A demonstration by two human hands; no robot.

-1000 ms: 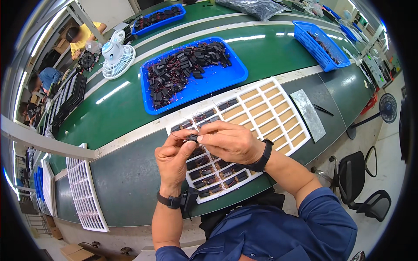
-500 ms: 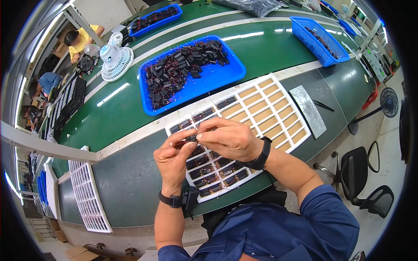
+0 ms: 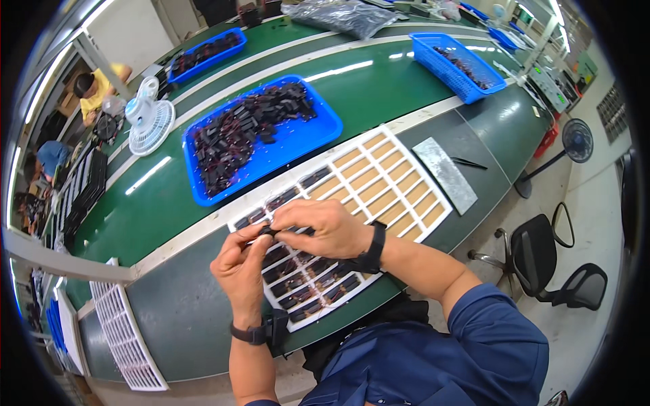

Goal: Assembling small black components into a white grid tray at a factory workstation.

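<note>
Between the fingertips of both my hands is a small black part with thin wires (image 3: 268,231), mostly covered by the fingers. My left hand (image 3: 240,267) pinches it from the left with thumb and forefinger. From the right, my right hand (image 3: 325,229) is closed on it too. Both hands are above a white grid tray (image 3: 418,169). Similar black parts with thin reddish wires (image 3: 296,283) fill cells in the tray's left portion, while cells farther right show a brown bottom. Beyond it, a blue tray (image 3: 291,143) holds a heap of these black parts (image 3: 230,135).
A flat grey metal plate (image 3: 445,177) and black tweezers (image 3: 469,163) lie right of the grid tray. A blue basket (image 3: 450,80) stands at the far right, a white fan (image 3: 149,122) at the far left. Another white grid tray (image 3: 125,331) lies left. A chair (image 3: 535,254) is at right.
The whole scene has shifted left in the picture as the view turned. Both hands stay over the same part of the grid tray, still pinching the black part, with the fingers slightly rearranged.
</note>
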